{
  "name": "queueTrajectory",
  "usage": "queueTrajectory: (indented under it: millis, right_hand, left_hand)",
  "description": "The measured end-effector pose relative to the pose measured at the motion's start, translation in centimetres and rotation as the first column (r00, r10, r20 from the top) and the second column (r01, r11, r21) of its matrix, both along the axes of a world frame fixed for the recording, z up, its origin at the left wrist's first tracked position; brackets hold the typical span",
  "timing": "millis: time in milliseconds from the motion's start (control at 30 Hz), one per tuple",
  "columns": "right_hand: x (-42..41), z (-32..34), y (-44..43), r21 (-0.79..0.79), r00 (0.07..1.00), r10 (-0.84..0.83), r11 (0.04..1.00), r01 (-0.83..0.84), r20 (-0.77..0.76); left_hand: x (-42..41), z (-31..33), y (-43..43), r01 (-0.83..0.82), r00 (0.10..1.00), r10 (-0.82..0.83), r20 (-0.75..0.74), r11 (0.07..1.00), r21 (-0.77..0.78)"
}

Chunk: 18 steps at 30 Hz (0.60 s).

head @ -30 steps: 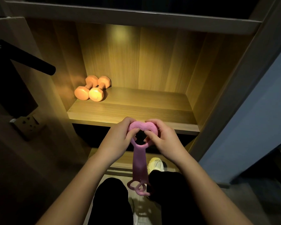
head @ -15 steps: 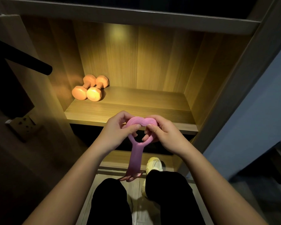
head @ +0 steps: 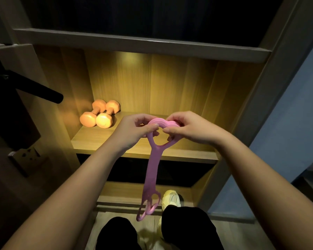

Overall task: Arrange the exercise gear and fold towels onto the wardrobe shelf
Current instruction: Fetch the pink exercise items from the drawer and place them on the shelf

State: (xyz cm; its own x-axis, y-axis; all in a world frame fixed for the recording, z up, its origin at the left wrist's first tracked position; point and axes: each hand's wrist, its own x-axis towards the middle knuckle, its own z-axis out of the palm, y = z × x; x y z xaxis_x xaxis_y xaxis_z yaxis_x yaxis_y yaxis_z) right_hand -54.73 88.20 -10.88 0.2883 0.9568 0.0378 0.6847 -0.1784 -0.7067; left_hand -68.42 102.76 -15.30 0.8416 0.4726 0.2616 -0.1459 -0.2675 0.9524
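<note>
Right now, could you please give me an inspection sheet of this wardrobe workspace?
Surface: lit wooden shelf, with gear at its back left.
Job's things: two orange dumbbells lie side by side on the shelf; pink resistance band hangs in front of the shelf; no towels seen.
Clutter: nothing seen.
Hands: left hand and right hand both grip the band's ribbed top loop.
Cables: nothing seen.
Surroundings: black door handle and wall socket at left; blue wall at right; dark compartments above and below.
</note>
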Motion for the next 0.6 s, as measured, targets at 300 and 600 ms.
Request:
queueTrajectory:
  millis: [300, 600]
  right_hand:
    - [0.8, 0.9, 0.5, -0.031, 0.994, -0.003, 1.000, 0.007, 0.113]
    - [2.0, 2.1, 2.3, -0.119, 0.996, -0.013, 0.993, 0.023, 0.084]
  left_hand:
    - [1.1, -0.1, 0.4, 0.002, 1.000, -0.002, -0.024, 1.000, -0.003]
    - [2.4, -2.6, 0.0, -0.041, 0.998, 0.041, -0.046, 0.999, -0.001]
